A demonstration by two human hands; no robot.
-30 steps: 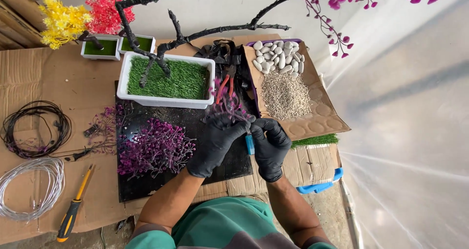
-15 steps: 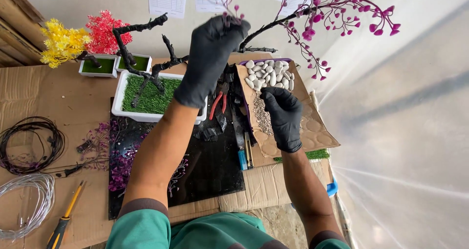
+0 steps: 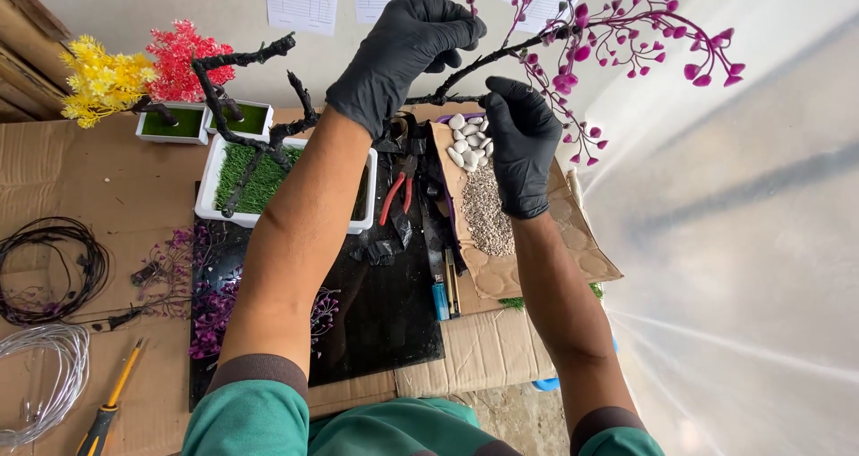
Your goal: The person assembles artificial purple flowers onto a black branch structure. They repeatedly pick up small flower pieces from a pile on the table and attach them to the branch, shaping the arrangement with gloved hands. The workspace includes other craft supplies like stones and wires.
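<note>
Both my hands wear black gloves and are raised at a dark artificial tree branch (image 3: pixel 501 58) that carries pink-purple blossoms (image 3: pixel 644 49) at its right end. My left hand (image 3: pixel 407 49) grips the branch from above, fingers curled around it. My right hand (image 3: pixel 521 138) is just below and to the right, its fingertips pinching the same branch. The branch belongs to a black trunk (image 3: pixel 259 134) that stands in a white rectangular planter (image 3: pixel 208 192) filled with green artificial grass.
Red-handled pliers (image 3: pixel 395 196), a blue lighter (image 3: pixel 440 297), white pebbles (image 3: pixel 465 138) and grey gravel (image 3: pixel 488 219) lie on cardboard. Purple sprigs (image 3: pixel 210 308) lie on a black mat. At the left are wire coils (image 3: pixel 49 259), a yellow screwdriver (image 3: pixel 107 407) and small yellow and red trees (image 3: pixel 143 71).
Both hands rose from the mat, where they handled a blue tool, up to the branch. My right hand has now joined the left on it.
</note>
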